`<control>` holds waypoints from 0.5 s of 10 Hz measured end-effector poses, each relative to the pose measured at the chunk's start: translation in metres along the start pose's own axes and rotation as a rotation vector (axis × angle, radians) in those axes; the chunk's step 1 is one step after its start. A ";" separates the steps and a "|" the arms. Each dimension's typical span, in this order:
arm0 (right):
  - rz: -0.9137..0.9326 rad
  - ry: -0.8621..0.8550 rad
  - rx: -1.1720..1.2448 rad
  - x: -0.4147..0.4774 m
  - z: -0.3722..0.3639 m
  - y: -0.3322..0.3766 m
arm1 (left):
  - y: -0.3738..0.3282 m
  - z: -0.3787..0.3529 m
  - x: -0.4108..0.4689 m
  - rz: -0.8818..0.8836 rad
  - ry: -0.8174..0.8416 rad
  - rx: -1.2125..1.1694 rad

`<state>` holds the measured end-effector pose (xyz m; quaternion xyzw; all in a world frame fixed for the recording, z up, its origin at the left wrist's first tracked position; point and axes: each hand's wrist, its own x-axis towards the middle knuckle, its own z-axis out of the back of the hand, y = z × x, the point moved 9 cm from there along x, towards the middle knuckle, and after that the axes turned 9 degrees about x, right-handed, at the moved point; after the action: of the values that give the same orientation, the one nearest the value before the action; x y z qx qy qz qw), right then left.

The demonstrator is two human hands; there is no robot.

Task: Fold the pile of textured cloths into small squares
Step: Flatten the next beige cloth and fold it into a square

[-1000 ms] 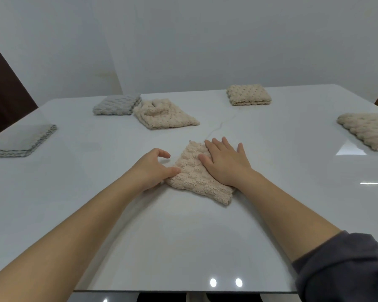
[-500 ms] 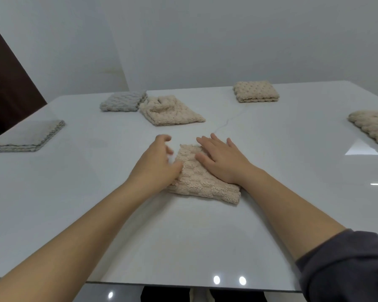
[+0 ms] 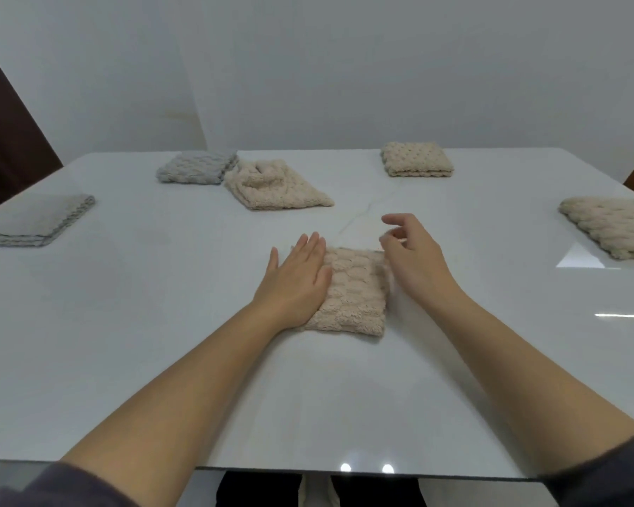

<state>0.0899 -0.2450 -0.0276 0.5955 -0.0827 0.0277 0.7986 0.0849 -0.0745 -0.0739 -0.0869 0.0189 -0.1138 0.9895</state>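
Cloths on the glossy white table [image 3: 125, 342]: six counted, two grey, four beige, all with a nubbly pile. Left to right:
- flat grey cloth [image 3: 33, 221]
- folded grey square [image 3: 196, 167]
- rumpled beige fold [image 3: 275, 190], touching the grey square
- near-centre beige square [image 3: 355, 294]
- far beige square [image 3: 416, 159]
- right-edge beige cloth [image 3: 612, 225]

Left hand [image 3: 297, 283] presses the near-centre beige square's left side, fingers straight. Right hand [image 3: 414, 258] is at its right edge, fingers loosely curled, holding nothing.

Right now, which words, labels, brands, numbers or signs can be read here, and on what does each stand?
None to read. The beige cloth under the left hand shows no label or tag, and the white table bears no print. Nothing else in view carries text.
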 end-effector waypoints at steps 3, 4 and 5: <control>-0.419 0.368 0.353 -0.066 -0.006 -0.024 | 0.000 0.002 -0.004 0.012 -0.020 -0.005; -0.426 0.473 0.396 -0.072 -0.018 -0.020 | -0.001 0.003 -0.004 0.014 -0.011 0.009; -0.443 0.610 0.434 -0.084 -0.038 -0.014 | -0.002 0.004 -0.003 0.012 0.000 0.028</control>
<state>0.0134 -0.2078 -0.0654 0.7176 0.2947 0.0471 0.6293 0.0819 -0.0752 -0.0700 -0.0731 0.0179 -0.1080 0.9913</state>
